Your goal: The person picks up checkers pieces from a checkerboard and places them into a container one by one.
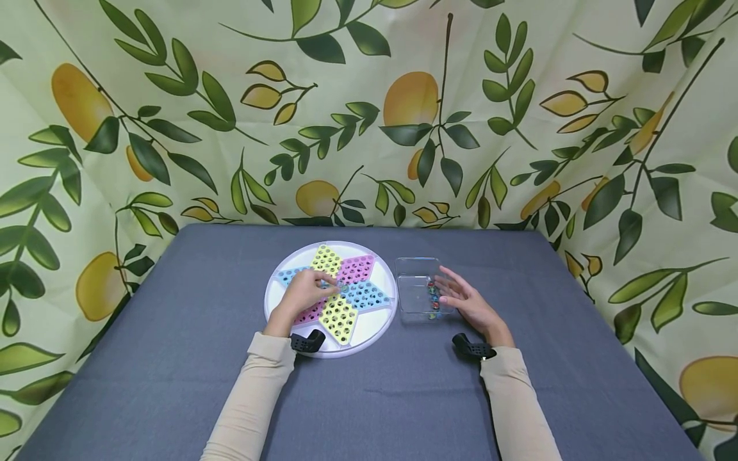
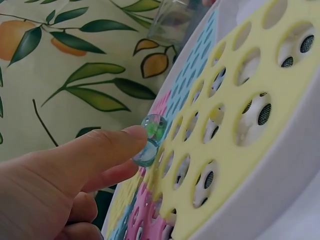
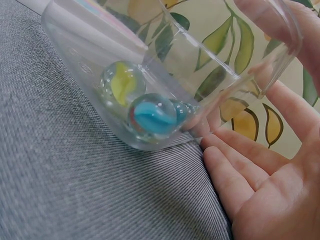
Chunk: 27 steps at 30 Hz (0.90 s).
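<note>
My left hand [image 1: 308, 291] is over a round white Chinese checkers board [image 1: 373, 325] with a pink, yellow and blue star of holes. Between its thumb and index fingertip, a clear glass marble with green inside [image 2: 154, 128] is pinched close over the board. Another clear round shape shows just below that marble in the left wrist view. My right hand [image 1: 469, 307] is at the right side of a clear plastic box [image 1: 412, 294], its spread, nearly straight fingers against the wall. Several marbles gather along that side, including a yellow one [image 3: 122, 84] and a blue one [image 3: 152, 115].
A grey-blue cloth [image 1: 369, 410] covers the table, and a leaf-patterned curtain [image 1: 346, 160] hangs behind it. The box stands just right of the board. Each wrist wears a black camera band, left [image 1: 308, 341] and right [image 1: 473, 347].
</note>
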Each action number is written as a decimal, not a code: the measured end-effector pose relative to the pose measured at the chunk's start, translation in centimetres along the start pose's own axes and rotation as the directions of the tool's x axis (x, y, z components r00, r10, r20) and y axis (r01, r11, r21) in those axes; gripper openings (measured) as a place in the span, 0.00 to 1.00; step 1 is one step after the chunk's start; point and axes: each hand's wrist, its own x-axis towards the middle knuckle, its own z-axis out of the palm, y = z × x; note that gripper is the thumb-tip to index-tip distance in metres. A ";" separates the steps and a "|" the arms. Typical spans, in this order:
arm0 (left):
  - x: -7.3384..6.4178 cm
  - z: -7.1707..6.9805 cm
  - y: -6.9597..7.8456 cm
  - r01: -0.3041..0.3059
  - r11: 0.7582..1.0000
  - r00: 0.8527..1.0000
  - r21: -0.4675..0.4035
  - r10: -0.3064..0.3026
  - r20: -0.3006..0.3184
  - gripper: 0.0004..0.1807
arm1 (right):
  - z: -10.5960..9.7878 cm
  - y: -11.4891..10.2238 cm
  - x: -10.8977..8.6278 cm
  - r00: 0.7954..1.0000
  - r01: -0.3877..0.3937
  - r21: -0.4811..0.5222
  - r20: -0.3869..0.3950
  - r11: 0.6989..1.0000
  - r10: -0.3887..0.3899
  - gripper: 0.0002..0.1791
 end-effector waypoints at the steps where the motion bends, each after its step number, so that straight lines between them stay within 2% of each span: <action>1: 0.0 0.0 0.0 0.005 1.000 1.000 -0.002 -0.005 0.000 0.14 | 0.0 0.0 0.0 1.000 0.001 0.001 0.000 1.000 -0.001 0.42; 9: 0.0 0.2 -0.2 0.048 0.999 0.999 0.014 -0.048 -0.008 0.14 | 0.0 0.1 0.1 1.000 0.009 -0.013 0.007 1.000 -0.009 0.42; 19: -0.1 0.3 -0.1 0.061 0.998 0.998 0.014 -0.061 -0.011 0.12 | 0.0 0.0 0.0 1.000 0.021 -0.035 0.015 0.999 -0.020 0.42; 27: 0.0 0.1 0.0 0.026 1.000 1.000 0.017 -0.026 -0.007 0.13 | 0.0 -0.1 -0.1 1.000 0.006 -0.022 -0.003 1.000 -0.006 0.41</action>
